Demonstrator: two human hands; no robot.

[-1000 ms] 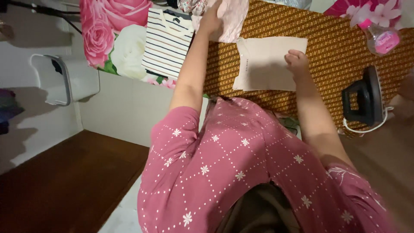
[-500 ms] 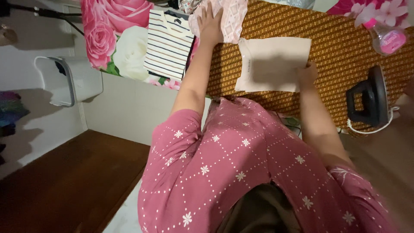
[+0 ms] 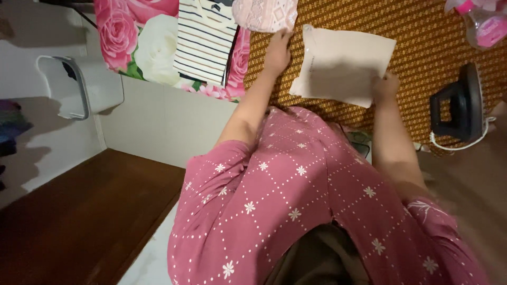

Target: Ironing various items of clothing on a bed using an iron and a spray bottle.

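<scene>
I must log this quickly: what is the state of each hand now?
Left hand: open, flat on the patterned cloth beside the folded beige cloth.
Right hand: closed on the folded beige cloth's corner.

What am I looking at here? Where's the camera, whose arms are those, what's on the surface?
There is one view, from a camera worn on a person's head and pointed down, so you see their pink dotted top and both bare arms reaching forward. No machine is involved.

The surface is a brown patterned cloth. On it lies a folded cream garment. The left hand rests flat at that garment's left edge. The right hand has a grip on its near right corner.

Further left are a pink patterned garment, a striped shirt and a rose-print cloth. To the right stands a black iron, upright on its end, with a pink bottle beyond it.
</scene>
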